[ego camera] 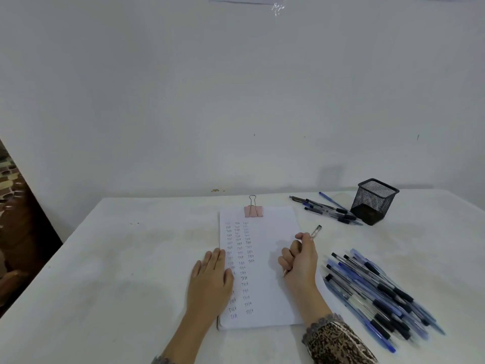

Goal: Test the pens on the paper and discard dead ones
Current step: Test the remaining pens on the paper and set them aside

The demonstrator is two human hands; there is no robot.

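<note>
**Pen testing well under way, many pens left**

A clear-barrelled pen (314, 233) is gripped in the right hand (300, 261), tip at the white clipped paper (273, 292). The paper is pinned by the flat, open left hand (211, 279). Three columns of "Test" are filled. A large pile of blue and black pens (380, 292) lies by the table's right edge; a smaller group of pens (325, 209) rests beside the black mesh holder (374, 202) at the far right. Nothing obstructs.

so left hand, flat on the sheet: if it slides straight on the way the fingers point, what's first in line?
Probably nothing: the left hand points up the paper's left edge; beyond it, only bare table. The binder clip sits off to the right.
</note>
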